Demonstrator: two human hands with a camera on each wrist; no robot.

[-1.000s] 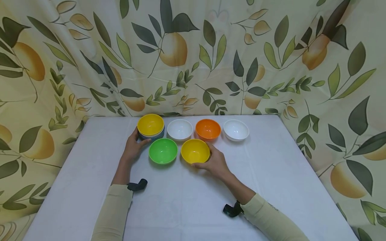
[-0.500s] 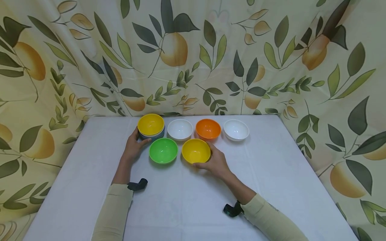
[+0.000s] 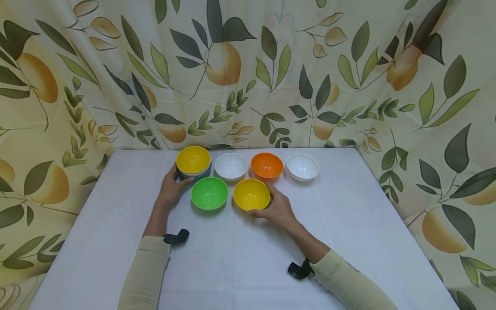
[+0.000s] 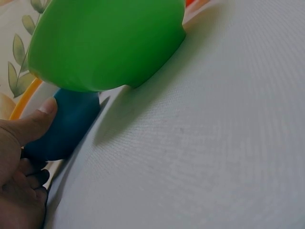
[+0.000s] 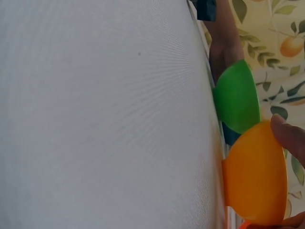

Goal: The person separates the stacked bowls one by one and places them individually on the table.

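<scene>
A: Status entry. Five bowls sit singly on the white table (image 3: pixel 348 224): back row, a white bowl (image 3: pixel 230 166), an orange bowl (image 3: pixel 267 166) and a second white bowl (image 3: pixel 302 167); front row, a green bowl (image 3: pixel 209 193) and a yellow bowl (image 3: pixel 251 194). The stack of bowls (image 3: pixel 193 162) at back left is topped by another yellow one.

B: Hands?

A: Left hand (image 3: pixel 171 189) cups the near-left side of the stack, fingers curled round it; the left wrist view shows the thumb (image 4: pixel 33 125) pressed on a dark blue bowl (image 4: pixel 66 126) low in the stack. Right hand (image 3: pixel 276 210) grips the front yellow bowl from its right side, thumb at the near wall, fingers at the far wall. That bowl rests on the table, just right of the green one.

B: Progress?

A: My judgement: the bowls are being laid out from the stack in rows. Five are out; several are left stacked, exact count not readable. The front row is short of the back row.

B: Change against the earlier frames?

A: Almost none. Both hands keep the same hold, and every bowl sits where it was. The yellow bowl may have edged very slightly rightward; the rest looks like small camera drift.
</scene>
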